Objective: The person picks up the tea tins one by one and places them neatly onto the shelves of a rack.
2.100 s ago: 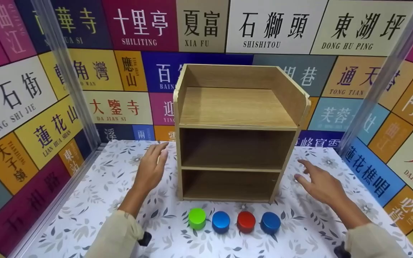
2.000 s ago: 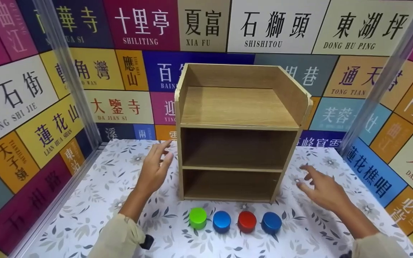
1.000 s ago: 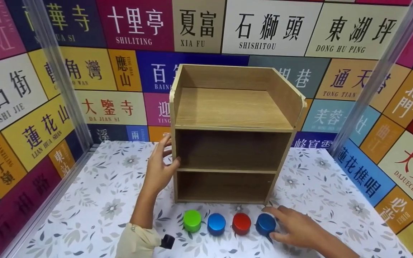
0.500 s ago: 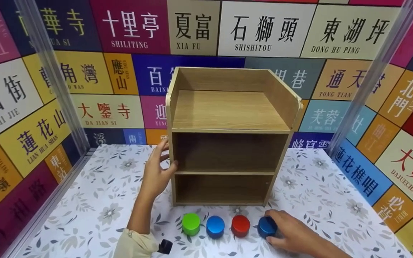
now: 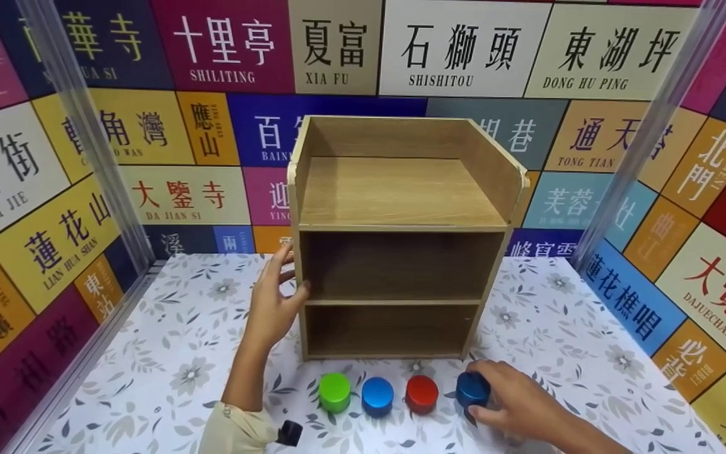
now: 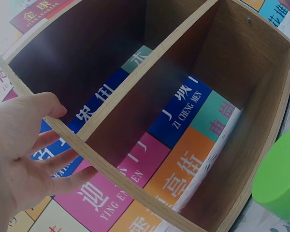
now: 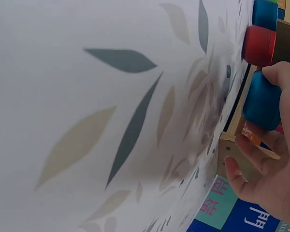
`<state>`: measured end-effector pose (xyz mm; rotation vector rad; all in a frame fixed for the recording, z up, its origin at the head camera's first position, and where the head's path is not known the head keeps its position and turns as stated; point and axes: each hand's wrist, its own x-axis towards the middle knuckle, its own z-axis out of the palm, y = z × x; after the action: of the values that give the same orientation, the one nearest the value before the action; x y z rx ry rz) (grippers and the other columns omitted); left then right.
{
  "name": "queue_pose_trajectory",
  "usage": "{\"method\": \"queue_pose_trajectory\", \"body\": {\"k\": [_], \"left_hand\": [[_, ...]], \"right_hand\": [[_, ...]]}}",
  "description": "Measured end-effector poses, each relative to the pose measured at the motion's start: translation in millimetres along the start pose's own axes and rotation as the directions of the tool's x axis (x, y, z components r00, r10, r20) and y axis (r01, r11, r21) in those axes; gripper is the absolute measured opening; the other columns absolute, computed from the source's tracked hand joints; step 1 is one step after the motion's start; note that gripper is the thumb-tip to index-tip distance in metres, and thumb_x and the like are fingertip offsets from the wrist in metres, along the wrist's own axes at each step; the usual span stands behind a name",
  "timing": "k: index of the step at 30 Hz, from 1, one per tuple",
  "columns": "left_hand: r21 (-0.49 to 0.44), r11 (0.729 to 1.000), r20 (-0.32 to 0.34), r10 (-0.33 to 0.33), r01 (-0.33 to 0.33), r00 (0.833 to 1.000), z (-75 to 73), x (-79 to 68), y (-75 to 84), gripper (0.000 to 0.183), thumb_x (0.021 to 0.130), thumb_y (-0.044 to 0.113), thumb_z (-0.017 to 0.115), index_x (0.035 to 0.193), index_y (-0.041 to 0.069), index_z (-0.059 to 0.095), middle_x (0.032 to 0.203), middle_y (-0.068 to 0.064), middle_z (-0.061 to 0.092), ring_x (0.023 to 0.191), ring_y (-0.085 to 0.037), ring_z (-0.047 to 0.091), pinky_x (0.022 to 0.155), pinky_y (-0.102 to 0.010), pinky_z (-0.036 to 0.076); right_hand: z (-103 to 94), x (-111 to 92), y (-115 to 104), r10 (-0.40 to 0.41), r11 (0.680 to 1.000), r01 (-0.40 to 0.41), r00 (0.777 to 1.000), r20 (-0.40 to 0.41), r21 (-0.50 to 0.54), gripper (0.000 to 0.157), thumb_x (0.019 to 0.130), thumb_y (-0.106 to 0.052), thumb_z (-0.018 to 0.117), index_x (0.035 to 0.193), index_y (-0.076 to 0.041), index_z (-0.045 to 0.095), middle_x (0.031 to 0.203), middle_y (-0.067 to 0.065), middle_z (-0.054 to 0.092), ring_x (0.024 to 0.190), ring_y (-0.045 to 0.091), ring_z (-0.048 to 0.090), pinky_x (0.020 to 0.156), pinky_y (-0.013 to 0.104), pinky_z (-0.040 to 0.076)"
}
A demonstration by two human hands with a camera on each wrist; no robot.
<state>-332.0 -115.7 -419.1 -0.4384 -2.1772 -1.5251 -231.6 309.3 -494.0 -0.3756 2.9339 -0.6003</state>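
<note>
1. I see the person's right grip [image 5: 520, 403] narrowed, thumb and finger pinching the dark blue cylinder [image 5: 472, 387] at the row's right end, before the wooden shelf unit [image 5: 394, 189].
2. The left grip [image 5: 273, 312] holds the unit's left side, thumb over its front edge.
3. The red cylinder [image 5: 421, 394], light blue cylinder [image 5: 377, 397] and green cylinder [image 5: 334, 393] stand on the surface [image 5: 161, 391].

Your right hand [image 5: 517, 402] gripped the end cylinder [image 5: 472, 388]. Left of that grip, in a row on the cloth [image 5: 577, 353], stood the near cylinder [image 5: 422, 394], middle cylinder [image 5: 377, 396] and far cylinder [image 5: 334, 393]. Behind the row, left of the grip, stood the shelf unit [image 5: 394, 189], your left hand [image 5: 273, 310] at its left side, the wall [image 5: 460, 50] behind.
</note>
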Motion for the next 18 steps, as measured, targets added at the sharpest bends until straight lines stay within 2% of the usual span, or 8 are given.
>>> {"method": "queue_pose_trajectory", "body": {"k": [6,10,18], "left_hand": [[0.004,1.000,-0.006,0.005,-0.005,1.000,-7.1,1.4,-0.9,0.075,0.090,0.003,0.068,0.155,0.030,0.042,0.143,-0.012,0.054,0.122,-0.036,0.065,0.087,-0.047,0.063],[0.000,1.000,-0.002,-0.006,0.006,1.000,-8.8,0.3,-2.0,0.075,0.090,0.002,0.067,0.155,0.029,0.041,0.143,-0.012,0.054,0.121,-0.035,0.065,0.085,-0.047,0.064],[-0.008,1.000,0.015,-0.022,0.022,1.000,-1.3,-1.0,-3.4,0.077,0.091,0.005,0.068,0.155,0.038,0.040,0.145,-0.011,0.053,0.123,-0.037,0.064,0.083,-0.047,0.064]], "right_hand": [[-5.2,2.3,-7.6,-0.072,0.996,0.067,0.994,-0.086,-0.052,0.057,0.081,-0.051,0.081,0.128,-0.028,0.059,0.119,-0.006,0.066,0.100,0.010,0.058,0.089,0.042,0.061],[-9.0,3.3,-9.7,-0.110,0.993,0.101,0.982,-0.155,-0.063,0.055,0.080,-0.049,0.082,0.126,-0.029,0.060,0.119,-0.009,0.067,0.102,0.008,0.061,0.089,0.039,0.062],[-17.5,2.6,-9.0,-0.170,0.985,0.150,0.934,-0.314,-0.087,0.056,0.077,-0.046,0.086,0.124,-0.028,0.062,0.114,-0.012,0.070,0.101,0.006,0.066,0.086,0.034,0.063]]}}
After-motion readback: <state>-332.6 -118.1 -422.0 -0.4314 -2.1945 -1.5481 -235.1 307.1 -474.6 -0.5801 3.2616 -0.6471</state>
